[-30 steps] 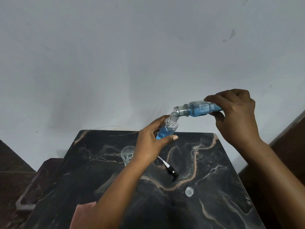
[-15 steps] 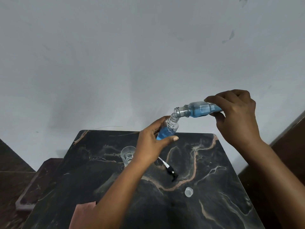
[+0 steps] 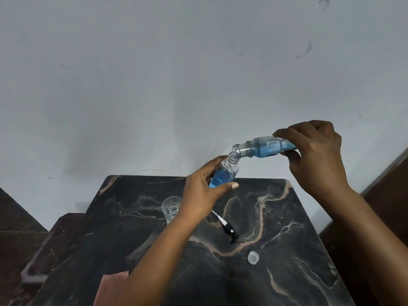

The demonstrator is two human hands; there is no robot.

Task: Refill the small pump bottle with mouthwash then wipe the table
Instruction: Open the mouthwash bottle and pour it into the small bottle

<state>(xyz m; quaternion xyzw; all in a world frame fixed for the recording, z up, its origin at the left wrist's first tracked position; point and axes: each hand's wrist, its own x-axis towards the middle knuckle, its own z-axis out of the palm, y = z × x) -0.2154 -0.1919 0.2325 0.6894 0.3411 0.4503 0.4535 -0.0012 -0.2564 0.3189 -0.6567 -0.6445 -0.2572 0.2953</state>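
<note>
My left hand point(image 3: 204, 193) grips the small clear pump bottle point(image 3: 225, 174), held tilted above the dark marble table point(image 3: 287, 250) and partly filled with blue liquid. My right hand point(image 3: 318, 155) holds the larger mouthwash bottle point(image 3: 265, 147) almost level, its open mouth just above the small bottle's neck. The black pump head with its white tube point(image 3: 228, 229) lies on the table below my left hand. A clear cap point(image 3: 253, 257) rests on the table nearer to me.
A small clear glass point(image 3: 171, 207) stands on the table left of my left wrist. A pinkish-red cloth point(image 3: 110, 288) lies at the table's near left edge. A grey wall rises behind, and dark wooden furniture point(image 3: 44, 250) flanks the table on the left.
The mouthwash bottle's neck has risen slightly. Both hands stay almost where they were.
</note>
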